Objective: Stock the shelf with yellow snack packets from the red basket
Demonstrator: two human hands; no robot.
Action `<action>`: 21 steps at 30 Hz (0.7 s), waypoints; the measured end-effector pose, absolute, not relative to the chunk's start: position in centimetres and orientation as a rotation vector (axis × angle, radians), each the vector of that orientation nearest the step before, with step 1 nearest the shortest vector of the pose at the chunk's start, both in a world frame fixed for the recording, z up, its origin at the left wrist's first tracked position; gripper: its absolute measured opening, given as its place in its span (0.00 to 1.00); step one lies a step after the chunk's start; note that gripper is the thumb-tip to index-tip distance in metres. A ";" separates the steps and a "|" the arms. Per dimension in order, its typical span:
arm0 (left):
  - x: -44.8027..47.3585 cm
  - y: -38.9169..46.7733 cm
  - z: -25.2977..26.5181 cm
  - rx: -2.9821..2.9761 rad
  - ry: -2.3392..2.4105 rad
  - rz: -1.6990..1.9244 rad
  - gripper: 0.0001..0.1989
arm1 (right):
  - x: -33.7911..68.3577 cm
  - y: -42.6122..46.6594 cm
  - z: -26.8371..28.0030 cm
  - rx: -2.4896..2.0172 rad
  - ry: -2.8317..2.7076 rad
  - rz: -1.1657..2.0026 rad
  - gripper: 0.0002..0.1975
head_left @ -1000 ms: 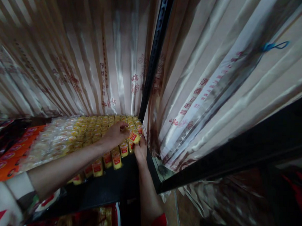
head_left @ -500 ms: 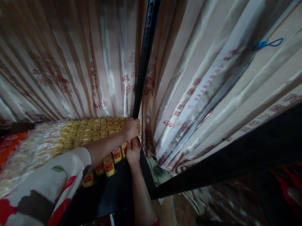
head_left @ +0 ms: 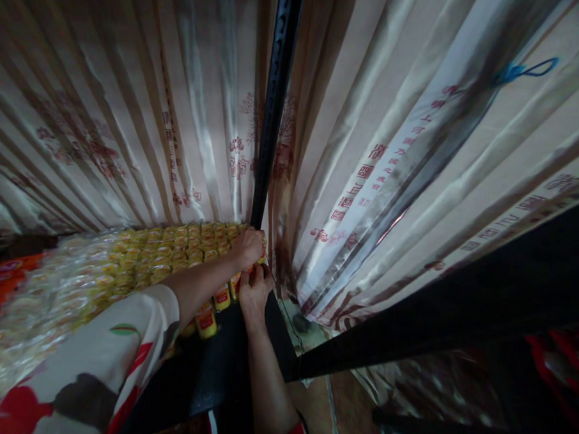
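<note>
My left hand (head_left: 250,247) is closed at the far right end of rows of small yellow packets (head_left: 185,241), beside the black post. A bit of yellow and red wrapper shows at the edge of its fingers. Just below it, my right hand (head_left: 256,292) has its fingers bent round a yellow-and-red packet, which they mostly hide. Close by on the black shelf (head_left: 216,361) stand packets with red labels (head_left: 205,321), partly behind my left forearm. The two hands almost touch.
Clear-wrapped packs (head_left: 50,296) and orange packs (head_left: 8,281) lie farther left. A black perforated post (head_left: 275,107) rises at the corner. Pleated printed curtains (head_left: 359,150) hang behind and to the right. A black beam (head_left: 434,300) crosses at right; a thin cord (head_left: 292,323) hangs near the corner.
The view has shifted slightly. My right hand has moved up a little towards my left hand, and its fingers have closed in near the end packet. My left hand stays at the corner.
</note>
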State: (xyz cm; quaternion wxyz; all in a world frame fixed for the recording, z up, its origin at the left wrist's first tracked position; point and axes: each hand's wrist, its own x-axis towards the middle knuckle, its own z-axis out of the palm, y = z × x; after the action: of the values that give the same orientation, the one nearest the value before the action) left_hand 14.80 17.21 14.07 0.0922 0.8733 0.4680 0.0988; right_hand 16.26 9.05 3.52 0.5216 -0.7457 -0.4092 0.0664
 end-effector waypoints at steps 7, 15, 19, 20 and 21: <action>14.6 16.1 14.2 2.646 1.409 0.242 0.13 | 16.0 8.1 5.3 -1.727 -0.930 0.287 0.26; 14.6 15.9 13.7 2.667 1.521 0.190 0.12 | 16.9 7.7 6.4 -1.835 -1.029 0.497 0.28; 14.5 15.8 14.1 2.687 1.531 0.191 0.13 | 17.0 8.0 6.0 -1.819 -1.042 0.509 0.27; 14.4 15.8 14.2 2.698 1.512 0.190 0.13 | 16.9 8.1 5.8 -1.798 -1.053 0.490 0.27; 14.3 15.7 14.3 2.706 1.497 0.183 0.13 | 16.9 8.2 5.5 -1.776 -1.064 0.461 0.26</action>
State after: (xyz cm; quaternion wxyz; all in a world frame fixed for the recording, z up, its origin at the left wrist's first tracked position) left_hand 14.27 15.71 14.35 0.0218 0.8734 0.4830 0.0589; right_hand 16.86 8.22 5.49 0.4886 -0.7306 -0.4376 0.1895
